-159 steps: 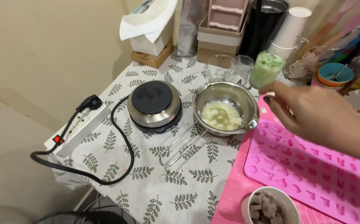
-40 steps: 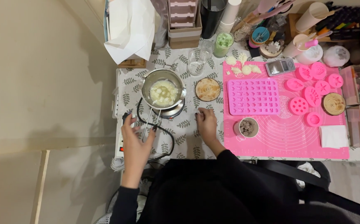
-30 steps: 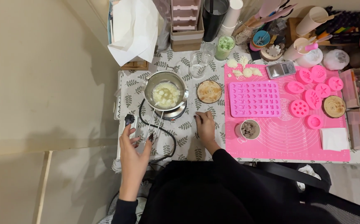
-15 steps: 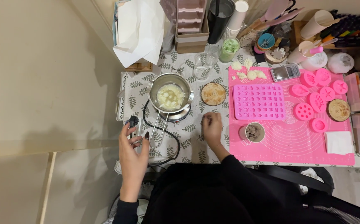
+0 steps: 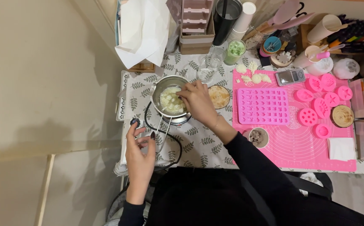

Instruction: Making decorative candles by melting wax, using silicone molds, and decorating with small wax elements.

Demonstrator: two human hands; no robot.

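Your right hand (image 5: 197, 99) is over the steel pot (image 5: 170, 99) on the small hotplate (image 5: 178, 119), fingertips dipped at the pale wax chunks (image 5: 170, 102); whether it's pinching any, can't tell. Your left hand (image 5: 140, 148) rests loosely spread on the white power strip (image 5: 125, 144), fingers by the black plug (image 5: 135, 122). Pot sits left on the table (image 5: 198, 142), beside the round wooden coaster (image 5: 219, 96).

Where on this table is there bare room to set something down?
Free: the pink mat's near edge between the small bowl and white napkin, and the leaf-print cloth right of the pan handle. Crowded: the back row, and the round moulds at right.
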